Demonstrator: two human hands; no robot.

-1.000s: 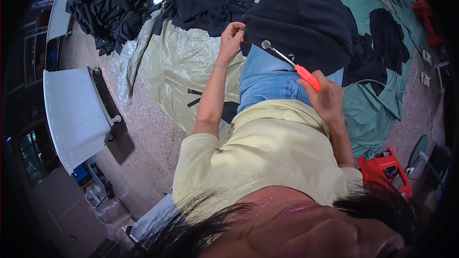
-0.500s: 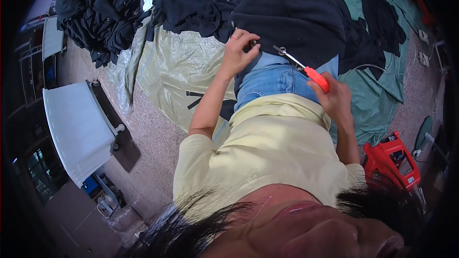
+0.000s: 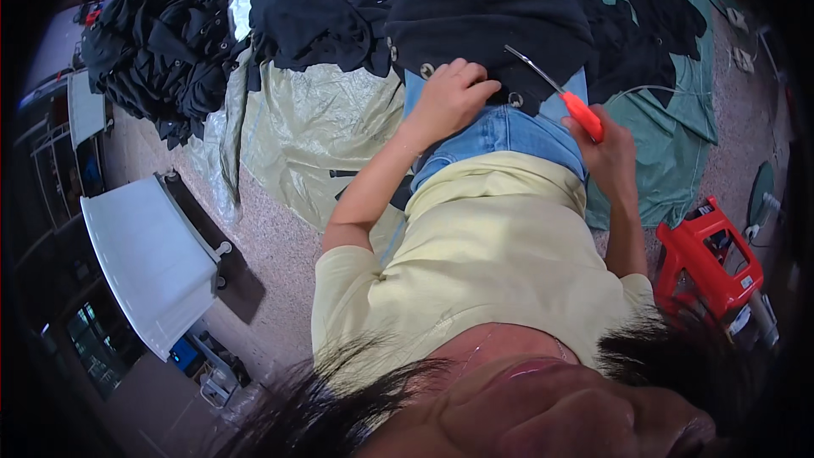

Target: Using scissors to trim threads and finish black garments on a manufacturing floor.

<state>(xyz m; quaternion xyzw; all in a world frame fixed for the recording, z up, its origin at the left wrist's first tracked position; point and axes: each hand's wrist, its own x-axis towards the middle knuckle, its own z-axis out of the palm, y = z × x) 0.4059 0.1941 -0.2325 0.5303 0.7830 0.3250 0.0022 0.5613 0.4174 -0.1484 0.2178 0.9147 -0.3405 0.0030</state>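
Note:
A dark knitted garment [image 3: 492, 17] lies across my lap, over blue jeans. Along its near edge sit metal rings, one ring [image 3: 515, 100] between my hands and another ring [image 3: 426, 70] just beside my left knuckles. My left hand [image 3: 454, 97] is closed on that edge, its fingers curled down against the cloth and fingertips partly hidden. In my right hand [image 3: 606, 148] is a red-handled tool [image 3: 582, 116] with a slim metal shaft, like a screwdriver. Its shaft points up and left over the garment, the tip clear of the rings.
A big heap of dark clothes [image 3: 161, 51] is at the far left, and more dark garments [image 3: 318, 13] lie beside my lap. Pale sheeting [image 3: 314, 119] and a green sheet [image 3: 653, 170] cover the floor. A white panel on wheels [image 3: 148, 246] and a red plastic stool [image 3: 708, 254] stand either side.
My left hand has shifted right and down along the garment's edge, its fingers curling over. The red-handled tool has moved right, its tip lifting away from a ring. The view has tilted slightly.

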